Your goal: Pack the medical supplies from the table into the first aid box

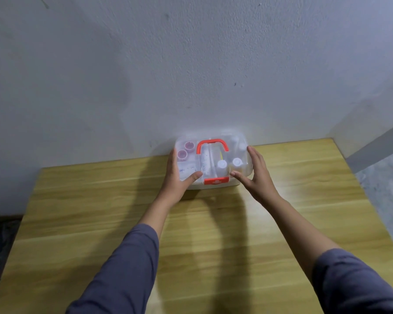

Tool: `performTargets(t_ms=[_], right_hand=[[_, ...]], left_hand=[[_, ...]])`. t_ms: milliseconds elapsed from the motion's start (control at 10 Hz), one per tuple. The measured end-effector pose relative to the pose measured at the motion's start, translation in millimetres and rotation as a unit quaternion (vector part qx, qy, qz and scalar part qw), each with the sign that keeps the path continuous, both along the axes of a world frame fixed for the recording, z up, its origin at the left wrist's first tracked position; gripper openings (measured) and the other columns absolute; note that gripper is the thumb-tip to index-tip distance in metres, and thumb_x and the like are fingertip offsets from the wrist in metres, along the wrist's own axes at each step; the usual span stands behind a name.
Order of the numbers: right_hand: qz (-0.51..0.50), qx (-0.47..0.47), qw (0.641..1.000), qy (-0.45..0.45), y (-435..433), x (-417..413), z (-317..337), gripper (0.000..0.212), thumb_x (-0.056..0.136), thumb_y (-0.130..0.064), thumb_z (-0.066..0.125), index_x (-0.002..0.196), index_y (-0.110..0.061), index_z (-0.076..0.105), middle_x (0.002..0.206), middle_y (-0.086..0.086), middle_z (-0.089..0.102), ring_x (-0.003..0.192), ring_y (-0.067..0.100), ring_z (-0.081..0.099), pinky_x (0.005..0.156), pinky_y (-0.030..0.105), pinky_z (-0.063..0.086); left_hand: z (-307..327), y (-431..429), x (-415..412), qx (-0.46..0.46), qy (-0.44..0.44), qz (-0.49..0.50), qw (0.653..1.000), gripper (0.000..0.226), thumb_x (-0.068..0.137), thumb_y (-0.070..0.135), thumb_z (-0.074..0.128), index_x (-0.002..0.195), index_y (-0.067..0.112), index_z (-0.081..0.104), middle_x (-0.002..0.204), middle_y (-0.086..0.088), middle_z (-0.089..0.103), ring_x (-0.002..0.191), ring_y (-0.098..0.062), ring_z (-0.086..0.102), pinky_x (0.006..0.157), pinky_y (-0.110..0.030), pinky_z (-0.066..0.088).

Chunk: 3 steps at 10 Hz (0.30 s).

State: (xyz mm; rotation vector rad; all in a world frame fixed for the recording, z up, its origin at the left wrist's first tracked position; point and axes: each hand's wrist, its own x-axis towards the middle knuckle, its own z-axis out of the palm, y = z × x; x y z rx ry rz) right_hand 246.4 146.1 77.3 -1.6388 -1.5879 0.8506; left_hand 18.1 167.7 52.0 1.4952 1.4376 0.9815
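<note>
The first aid box (213, 143) is clear plastic with a red handle (212, 145) and a red front latch (216, 180). It sits at the far edge of the wooden table (191, 234), against the wall, with its lid down. Through the lid show two pink-capped jars (185, 150), white-capped bottles (229, 164) and a syringe-like tube (205, 159). My left hand (179, 173) presses the box's left front, thumb on the lid. My right hand (253, 172) rests flat on the right front corner, fingers spread.
A pale plastered wall (191, 75) stands right behind the box. The table's right edge drops to a speckled floor (381, 189). Dark objects (0, 236) lie on the floor at the left.
</note>
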Motion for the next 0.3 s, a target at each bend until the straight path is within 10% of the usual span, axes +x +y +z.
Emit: performTargets(t_ms=[300], right_hand=[[0.039, -0.039, 0.997, -0.05, -16.5, 7.4, 17.9, 0.07, 0.083, -0.026, 0.066, 0.14, -0.015, 0.029, 0.14, -0.005, 0.038, 0.134, 0.015, 0.034, 0.104, 0.022, 0.028]], left_hand=[[18.0, -43.0, -24.0, -0.157, 0.145, -0.018, 0.977, 0.11, 0.075, 0.051, 0.068, 0.149, 0.019, -0.008, 0.159, -0.001, -0.004, 0.145, -0.018, 0.003, 0.115, -0.032, 0.012]])
